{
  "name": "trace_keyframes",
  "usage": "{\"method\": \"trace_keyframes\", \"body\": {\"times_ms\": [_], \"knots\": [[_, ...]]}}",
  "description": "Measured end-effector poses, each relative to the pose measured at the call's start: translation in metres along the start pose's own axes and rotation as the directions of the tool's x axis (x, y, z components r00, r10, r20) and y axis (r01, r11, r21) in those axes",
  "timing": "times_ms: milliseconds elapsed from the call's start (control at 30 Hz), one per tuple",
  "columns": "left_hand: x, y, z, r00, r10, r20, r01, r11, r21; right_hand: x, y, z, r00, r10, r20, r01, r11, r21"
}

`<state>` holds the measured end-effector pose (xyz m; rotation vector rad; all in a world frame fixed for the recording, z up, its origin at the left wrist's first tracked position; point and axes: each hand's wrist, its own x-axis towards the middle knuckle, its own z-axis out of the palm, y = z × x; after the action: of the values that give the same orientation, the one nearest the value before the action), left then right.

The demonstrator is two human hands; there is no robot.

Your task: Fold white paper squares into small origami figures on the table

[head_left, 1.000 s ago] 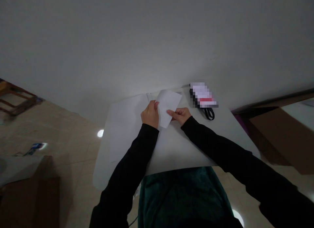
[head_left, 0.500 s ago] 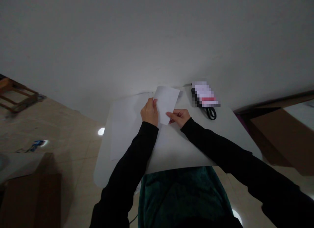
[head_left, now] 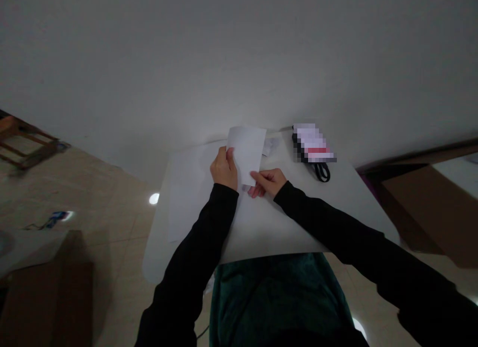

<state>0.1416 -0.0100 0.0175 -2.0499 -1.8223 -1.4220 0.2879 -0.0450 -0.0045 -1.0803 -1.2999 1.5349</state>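
Note:
A small white sheet of paper is held up over the table between my two hands. My left hand grips its left edge, thumb on the near face and the fingers partly hidden behind. My right hand pinches the lower right corner between thumb and fingers. Beneath my left hand and forearm, larger white paper lies flat on the left half of the table. Behind the held sheet, to its right, rests a small crumpled-looking white piece, too dim to make out.
The white table stands against a pale wall. At its back right lies a blurred-out white and red item with a looped black cord. Dark green cloth covers my lap. Brown cardboard stands at right, a wooden stool at far left.
The held sheet has moved slightly left and turned more upright. Both hands have shifted a little left with it. More of the white piece behind it now shows.

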Motion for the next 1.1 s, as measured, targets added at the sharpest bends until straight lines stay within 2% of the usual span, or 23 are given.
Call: {"method": "trace_keyframes", "body": {"times_ms": [133,233,367,433,567,700,800,967,1100], "knots": [[0.001,-0.002,-0.001,0.999,-0.046,-0.005,0.046,0.999,-0.002,-0.003,-0.001,-0.001,0.999,-0.04,0.019,0.042,0.994,-0.103],[0.001,-0.001,-0.001,0.997,-0.08,-0.016,0.08,0.997,-0.02,-0.004,-0.002,-0.003,0.992,-0.113,-0.059,0.097,0.97,-0.225],[0.0,0.005,-0.002,0.995,-0.066,-0.077,0.063,0.997,-0.049,-0.005,-0.001,-0.003,0.951,-0.258,-0.172,0.193,0.927,-0.322],[0.0,0.006,-0.002,0.993,-0.061,-0.102,0.056,0.997,-0.058,-0.005,-0.001,-0.002,0.951,-0.282,-0.124,0.23,0.917,-0.327],[0.001,0.005,-0.003,0.986,-0.103,-0.131,0.095,0.993,-0.065,-0.005,-0.003,0.0,0.976,-0.217,0.01,0.208,0.925,-0.319],[0.0,0.003,-0.002,0.982,-0.133,-0.134,0.122,0.989,-0.086,-0.007,-0.008,0.001,0.976,-0.218,-0.001,0.208,0.93,-0.303],[-0.001,0.004,-0.001,0.981,-0.151,-0.12,0.139,0.985,-0.107,-0.009,-0.008,0.0,0.976,-0.214,-0.03,0.196,0.934,-0.298],[-0.004,0.006,0.003,0.989,-0.14,-0.045,0.133,0.981,-0.142,-0.007,-0.006,-0.01,0.971,-0.238,-0.003,0.223,0.913,-0.341],[-0.009,0.007,0.007,0.993,-0.093,0.076,0.107,0.974,-0.199,-0.001,-0.008,-0.018,0.946,-0.3,-0.12,0.234,0.892,-0.388]]}}
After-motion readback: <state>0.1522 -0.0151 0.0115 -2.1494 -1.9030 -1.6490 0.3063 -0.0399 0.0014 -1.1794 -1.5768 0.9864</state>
